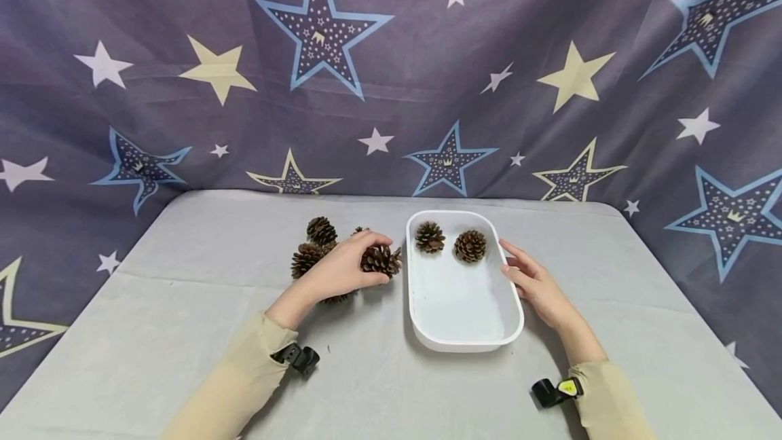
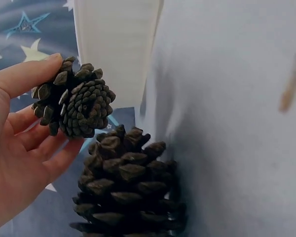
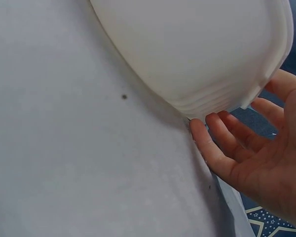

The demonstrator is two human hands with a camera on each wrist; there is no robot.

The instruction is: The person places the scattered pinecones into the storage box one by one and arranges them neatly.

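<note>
My left hand [image 1: 342,267] grips a brown pine cone [image 1: 380,261] between thumb and fingers, just left of a white rectangular tub [image 1: 466,343]. In the left wrist view, the thumb lies over the gripped cone [image 2: 86,106] and the fingers are beneath it. Another pine cone [image 2: 128,185] is close by. Two pine cones, one at the left [image 1: 430,237] and one at the right [image 1: 470,246], lie at the tub's far end. On the tub's right side, my right hand [image 1: 540,290] rests its fingers against the outer wall, as the right wrist view also shows [image 3: 266,143].
More pine cones [image 1: 321,231] are clustered left of the tub, partly hidden by my left hand and wrist. A pale grey cloth [image 1: 366,386] covers the table. Behind it hangs a purple-grey curtain [image 1: 403,100] with stars.
</note>
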